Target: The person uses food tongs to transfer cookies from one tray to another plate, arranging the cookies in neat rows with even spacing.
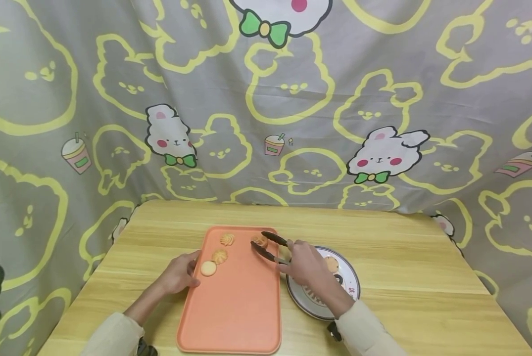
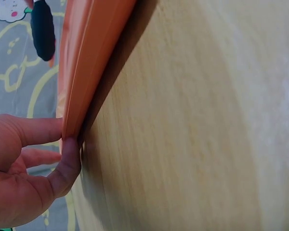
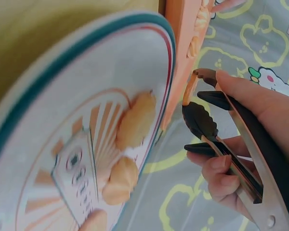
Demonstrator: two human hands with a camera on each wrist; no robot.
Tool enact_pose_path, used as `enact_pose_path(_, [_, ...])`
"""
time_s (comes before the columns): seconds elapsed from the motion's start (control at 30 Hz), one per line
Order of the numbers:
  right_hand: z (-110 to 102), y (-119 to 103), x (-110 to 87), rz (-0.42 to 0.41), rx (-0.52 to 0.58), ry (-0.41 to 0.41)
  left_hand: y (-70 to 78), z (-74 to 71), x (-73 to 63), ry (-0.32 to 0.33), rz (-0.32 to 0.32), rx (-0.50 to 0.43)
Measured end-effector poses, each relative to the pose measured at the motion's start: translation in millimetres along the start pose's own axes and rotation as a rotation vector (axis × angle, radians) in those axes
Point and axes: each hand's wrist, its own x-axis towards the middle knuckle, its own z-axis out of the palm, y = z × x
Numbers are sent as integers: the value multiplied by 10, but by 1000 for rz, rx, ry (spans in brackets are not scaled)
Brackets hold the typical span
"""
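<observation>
An orange tray lies on the table. My left hand grips its left edge, with thumb and fingers at the rim in the left wrist view. Black-tipped metal tongs are in my right hand, over the tray's far right corner. Between the tong tips is a golden cookie, seen nearly edge-on in the right wrist view. Three more cookies lie at the tray's far left: a swirled one, a ridged one and a smooth round one.
Right of the tray stands a white plate with a dark rim, partly beneath my right forearm. It bears several cookies, among them a round one and a dark one. A patterned grey curtain hangs behind the wooden table.
</observation>
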Motion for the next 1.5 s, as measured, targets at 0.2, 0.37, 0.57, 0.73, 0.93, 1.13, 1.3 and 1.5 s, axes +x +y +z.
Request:
enact_pose_path(0.2, [-82, 133, -111, 19, 36, -13, -15, -4, -11, -6, 8, -8])
enact_pose_path(0.37, [-136, 295, -274, -60, -43, 48, -29, 10, 10, -1, -2, 1])
enact_pose_path(0.57, [-187, 468, -506, -115, -90, 116, -23, 16, 18, 6, -8, 11])
enact_pose_path(0.73, [-200, 628, -654, -141, -45, 119, -13, 14, 2, -1, -10, 9])
enact_pose_path(0.93, [-215, 824, -791, -192, -28, 150, -16, 11, 0, 4, 3, 9])
enact_pose_path(1.13, [-233, 965, -933, -202, -31, 180, -14, 3, 1, 3, 9, 11])
enact_pose_path(1.3, [-254, 1068, -1060, -128, -8, 149, -1, -5, -9, -4, -1, -1])
enact_pose_path(1.5, [-252, 1175, -1163, -130, -29, 165, -7, 1, -10, -13, 2, -7])
